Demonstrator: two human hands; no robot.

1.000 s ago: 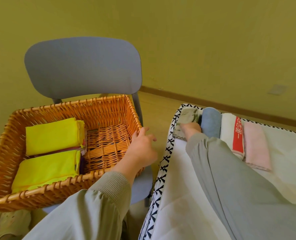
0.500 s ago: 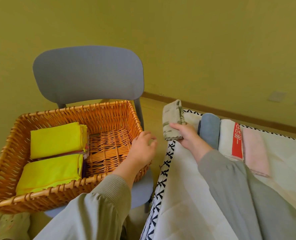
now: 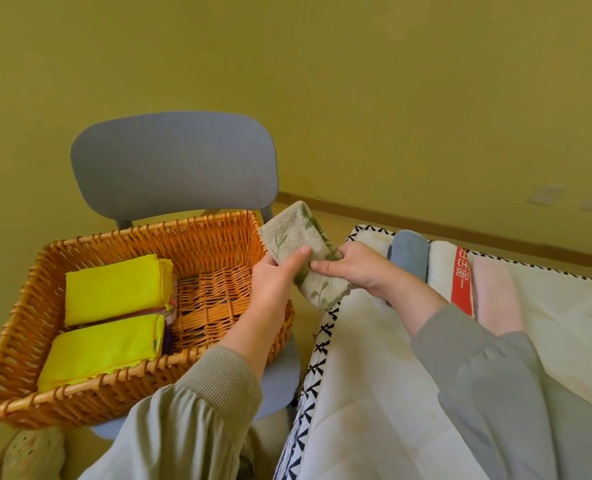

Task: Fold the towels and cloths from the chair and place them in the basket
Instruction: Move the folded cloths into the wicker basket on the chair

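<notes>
A folded olive-green towel (image 3: 296, 237) with a leaf pattern hangs in the air over the right rim of the wicker basket (image 3: 142, 237). My left hand (image 3: 275, 275) grips its near side, thumb on top. My right hand (image 3: 353, 268) pinches its right end. The basket stands on the seat of a grey chair (image 3: 173, 161) and holds two folded yellow cloths (image 3: 114, 289) on its left side. On the white-covered surface at right lie a folded blue towel (image 3: 409, 254), a white towel with a red band (image 3: 455, 275) and a pink towel (image 3: 493, 292).
The white cover (image 3: 374, 393) with a black-and-white patterned border (image 3: 317, 358) runs close beside the chair. A yellow-green wall and a wooden skirting board (image 3: 461, 226) stand behind. A pale patterned cloth (image 3: 31, 452) shows at the bottom left.
My right hand lifted the green towel off the covered surface and carried it left toward the basket. My left hand left the basket rim and took hold of the towel.
</notes>
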